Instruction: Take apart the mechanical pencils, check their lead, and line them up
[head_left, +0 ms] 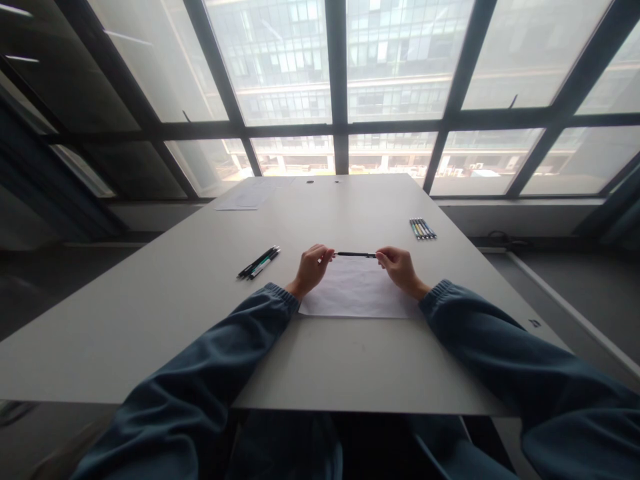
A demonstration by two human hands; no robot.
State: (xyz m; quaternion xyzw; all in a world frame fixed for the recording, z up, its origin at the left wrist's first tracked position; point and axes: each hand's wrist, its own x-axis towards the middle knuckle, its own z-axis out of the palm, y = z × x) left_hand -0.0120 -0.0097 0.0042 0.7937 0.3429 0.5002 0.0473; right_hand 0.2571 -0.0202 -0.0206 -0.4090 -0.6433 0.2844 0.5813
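I hold a thin black pen [356, 254] level above a white sheet of paper [357, 293] on the grey table [200, 300]. My left hand [313, 267] pinches the pen's left end. My right hand [397, 265] pinches its right end. Both hands hover just over the sheet's far edge, with fingers closed on the pen. Blue sleeves cover both forearms.
Three dark pens [259, 263] lie to the left of my hands. Several pens [423, 229] lie in a row at the right. Another sheet of paper [246, 197] rests at the table's far left. Large windows [340, 80] stand beyond the far edge.
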